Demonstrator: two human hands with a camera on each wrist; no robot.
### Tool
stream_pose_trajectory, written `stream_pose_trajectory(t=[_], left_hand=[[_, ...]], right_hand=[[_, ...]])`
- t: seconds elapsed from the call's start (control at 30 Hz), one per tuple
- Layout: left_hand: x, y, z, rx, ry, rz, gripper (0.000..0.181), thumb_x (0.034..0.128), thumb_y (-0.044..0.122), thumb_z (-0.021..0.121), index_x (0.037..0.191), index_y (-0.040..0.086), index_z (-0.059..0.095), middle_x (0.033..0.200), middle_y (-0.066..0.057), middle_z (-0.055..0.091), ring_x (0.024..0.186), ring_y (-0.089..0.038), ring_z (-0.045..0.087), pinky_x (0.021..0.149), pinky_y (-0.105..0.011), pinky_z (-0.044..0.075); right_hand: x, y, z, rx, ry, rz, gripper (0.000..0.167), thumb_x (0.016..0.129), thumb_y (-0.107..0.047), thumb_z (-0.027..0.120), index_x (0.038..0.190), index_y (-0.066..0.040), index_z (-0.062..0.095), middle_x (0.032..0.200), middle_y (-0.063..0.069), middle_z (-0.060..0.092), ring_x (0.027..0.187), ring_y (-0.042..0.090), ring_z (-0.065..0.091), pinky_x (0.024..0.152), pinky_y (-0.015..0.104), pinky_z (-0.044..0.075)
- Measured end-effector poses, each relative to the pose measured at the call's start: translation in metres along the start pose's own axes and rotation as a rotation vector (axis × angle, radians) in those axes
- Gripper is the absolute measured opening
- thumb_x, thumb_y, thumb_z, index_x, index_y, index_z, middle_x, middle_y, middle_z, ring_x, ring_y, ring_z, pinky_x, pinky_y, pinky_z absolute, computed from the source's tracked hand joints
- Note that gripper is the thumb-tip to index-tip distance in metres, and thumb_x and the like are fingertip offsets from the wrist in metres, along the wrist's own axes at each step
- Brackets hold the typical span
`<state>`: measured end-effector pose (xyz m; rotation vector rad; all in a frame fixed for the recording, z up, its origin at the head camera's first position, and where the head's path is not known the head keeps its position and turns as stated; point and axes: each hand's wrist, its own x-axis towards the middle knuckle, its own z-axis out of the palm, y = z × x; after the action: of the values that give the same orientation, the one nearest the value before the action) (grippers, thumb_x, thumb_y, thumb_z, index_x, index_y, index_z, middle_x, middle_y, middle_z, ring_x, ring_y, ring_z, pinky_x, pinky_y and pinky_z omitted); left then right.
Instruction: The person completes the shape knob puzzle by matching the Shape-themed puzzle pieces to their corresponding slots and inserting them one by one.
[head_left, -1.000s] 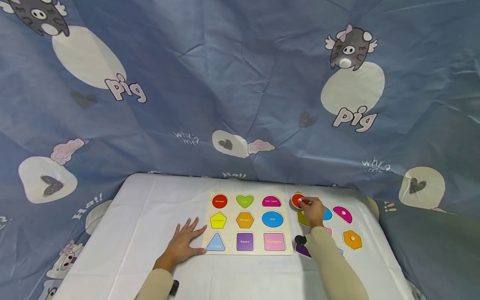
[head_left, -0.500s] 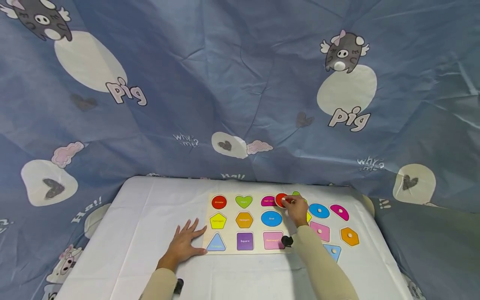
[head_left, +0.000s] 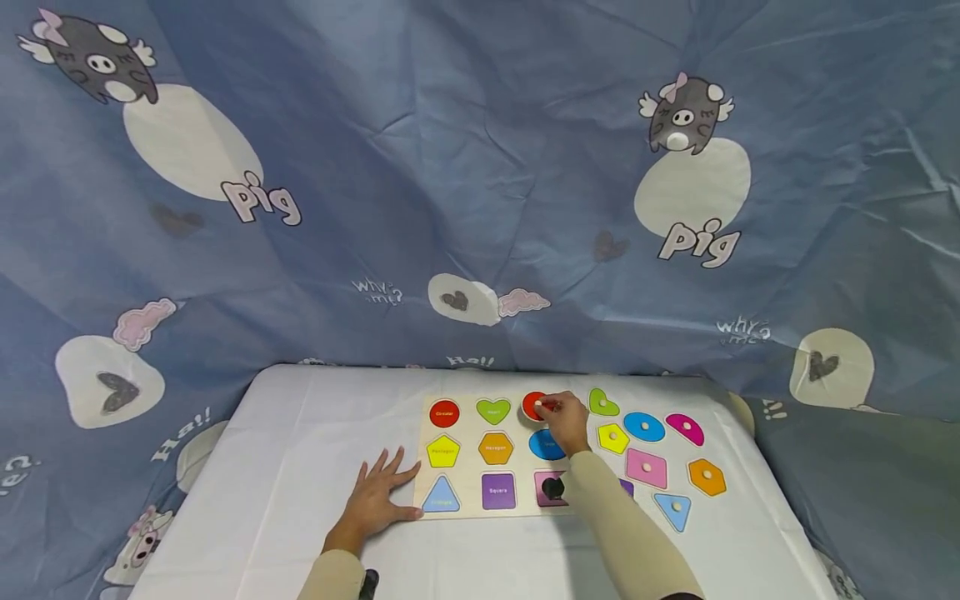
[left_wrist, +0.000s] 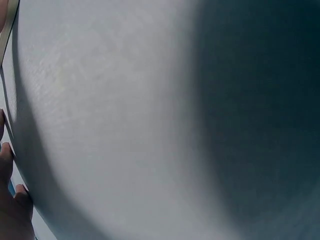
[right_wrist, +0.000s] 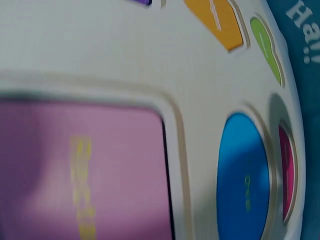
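My right hand (head_left: pixel 567 421) pinches a red circle puzzle piece (head_left: pixel 532 406) by its knob. The piece is over the top right corner of a shape puzzle board (head_left: pixel 469 471) and hides the half-round slot in the head view. That magenta half-round slot (right_wrist: pixel 287 172) shows in the right wrist view, beside the blue oval slot (right_wrist: pixel 243 175) and the pink rectangle slot (right_wrist: pixel 100 170). My left hand (head_left: pixel 375 497) lies with spread fingers at the board's lower left edge, thumb and index tips touching or close to it. The red circular slot (head_left: pixel 444 414) is at top left.
Right of the board lie several knobbed pieces, among them a green heart (head_left: pixel 602 402), yellow pentagon (head_left: pixel 613 438), blue oval (head_left: pixel 643 427), pink rectangle (head_left: pixel 647 469) and orange hexagon (head_left: pixel 707 477). A purple piece (head_left: pixel 627 488) is partly under the right sleeve. Patterned blue cloth (head_left: pixel 480 208) hangs behind the table.
My right hand has carried the red circle piece left, from among the loose pieces to over the board's top right. The left hand stays at the board's edge. The head view has shifted slightly.
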<state>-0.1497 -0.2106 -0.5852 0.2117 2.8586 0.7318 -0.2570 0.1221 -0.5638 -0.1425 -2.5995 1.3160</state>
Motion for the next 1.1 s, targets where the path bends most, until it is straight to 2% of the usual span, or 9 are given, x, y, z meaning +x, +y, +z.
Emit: stream_pose_trajectory(t=[0.2,0.3,0.47,0.57,0.7,0.87,1.0,1.1], left_hand=[[-0.001,0.003,0.0,-0.01,0.02,0.007,0.083,0.059,0.046,0.086,0.133,0.02,0.059,0.153,-0.014,0.035,0.143,-0.041,0.021,0.115,-0.063,0.008],[-0.001,0.001,-0.001,-0.013,0.017,0.017,0.084,0.0592,0.047,0.085,0.133,0.019,0.059,0.153,-0.014,0.034,0.143,-0.041,0.021,0.115,-0.063,0.007],[-0.001,-0.001,0.001,-0.022,0.011,0.012,0.085,0.0585,0.048,0.085,0.134,0.019,0.058,0.153,-0.013,0.034,0.143,-0.04,0.02,0.115,-0.062,0.006],[-0.001,0.0,0.002,-0.027,0.011,0.011,0.084,0.0586,0.046,0.085,0.134,0.02,0.059,0.153,-0.013,0.034,0.143,-0.04,0.02,0.115,-0.062,0.006],[-0.002,0.001,0.001,-0.021,0.017,0.016,0.082,0.059,0.045,0.086,0.133,0.021,0.059,0.153,-0.013,0.034,0.143,-0.041,0.021,0.115,-0.063,0.006],[-0.001,0.001,0.002,-0.018,0.021,0.006,0.083,0.0581,0.045,0.086,0.133,0.021,0.059,0.153,-0.012,0.034,0.143,-0.04,0.021,0.115,-0.063,0.006],[-0.001,0.001,0.003,-0.034,0.011,-0.003,0.084,0.0577,0.046,0.086,0.133,0.022,0.059,0.153,-0.012,0.034,0.144,-0.04,0.02,0.115,-0.062,0.006],[-0.002,0.0,0.002,-0.041,0.017,0.009,0.083,0.0578,0.046,0.086,0.132,0.021,0.06,0.153,-0.013,0.035,0.143,-0.041,0.02,0.115,-0.062,0.006]], right_hand=[[0.002,-0.011,0.016,0.006,-0.016,-0.052,0.012,0.081,-0.012,0.077,0.089,-0.003,0.076,0.087,0.008,0.065,0.079,0.025,0.057,0.081,0.042,0.045],[0.002,-0.018,0.026,0.019,-0.024,-0.067,0.011,0.08,-0.012,0.078,0.087,-0.004,0.076,0.084,0.007,0.065,0.075,0.023,0.056,0.078,0.039,0.044],[0.002,-0.026,0.044,0.019,-0.03,-0.085,0.01,0.079,-0.009,0.078,0.086,-0.002,0.076,0.078,0.006,0.063,0.069,0.018,0.051,0.064,0.029,0.042],[0.0,-0.03,0.053,0.008,-0.039,-0.076,0.01,0.079,-0.01,0.078,0.085,-0.003,0.076,0.076,0.004,0.061,0.069,0.016,0.05,0.064,0.027,0.041],[-0.002,-0.039,0.063,0.018,-0.068,-0.062,0.01,0.08,-0.011,0.078,0.087,-0.004,0.076,0.079,0.003,0.062,0.071,0.017,0.051,0.067,0.029,0.042],[-0.005,-0.049,0.075,0.014,-0.119,-0.052,0.011,0.081,-0.013,0.077,0.088,-0.005,0.076,0.084,0.004,0.063,0.076,0.019,0.055,0.072,0.032,0.05],[-0.007,-0.056,0.087,-0.011,-0.132,-0.049,0.01,0.08,-0.014,0.079,0.085,-0.005,0.076,0.084,0.005,0.064,0.08,0.023,0.059,0.086,0.041,0.046],[-0.007,-0.062,0.096,-0.023,-0.142,-0.054,0.01,0.079,-0.013,0.079,0.084,-0.005,0.076,0.085,0.005,0.065,0.085,0.026,0.061,0.09,0.046,0.04]])
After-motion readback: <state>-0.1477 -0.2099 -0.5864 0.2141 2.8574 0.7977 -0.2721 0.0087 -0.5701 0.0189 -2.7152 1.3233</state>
